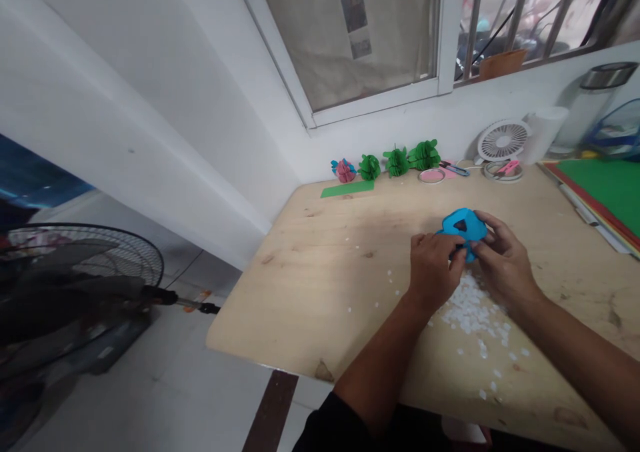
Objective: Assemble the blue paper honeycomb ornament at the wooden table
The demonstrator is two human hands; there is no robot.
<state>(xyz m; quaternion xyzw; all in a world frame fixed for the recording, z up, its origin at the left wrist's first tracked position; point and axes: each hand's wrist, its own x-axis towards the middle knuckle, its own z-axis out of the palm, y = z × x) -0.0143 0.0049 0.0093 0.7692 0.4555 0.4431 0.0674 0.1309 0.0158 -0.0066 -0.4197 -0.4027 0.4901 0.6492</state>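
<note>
Both my hands grip a bright blue folded paper piece (pixel 464 217) with dark openings in it, just above the wooden table. My left hand (pixel 434 265) has its fingers closed on the piece's near left edge. From the right side, my right hand (pixel 507 259) pinches it between thumb and fingers. Right below lies a loose pile of small white paper bits (pixel 470 305), some strewn toward the table's front edge. My fingers hide part of the blue piece's lower edge.
Along the wall stand a pink and blue paper figure (pixel 344 170) and several green ones (pixel 397 161), behind a green paper strip (pixel 347 189). A cutter knife (pixel 454 168), small white fan (pixel 504 140) and coloured paper stack (pixel 605 192) sit rightward. A floor fan (pixel 115 259) stands left.
</note>
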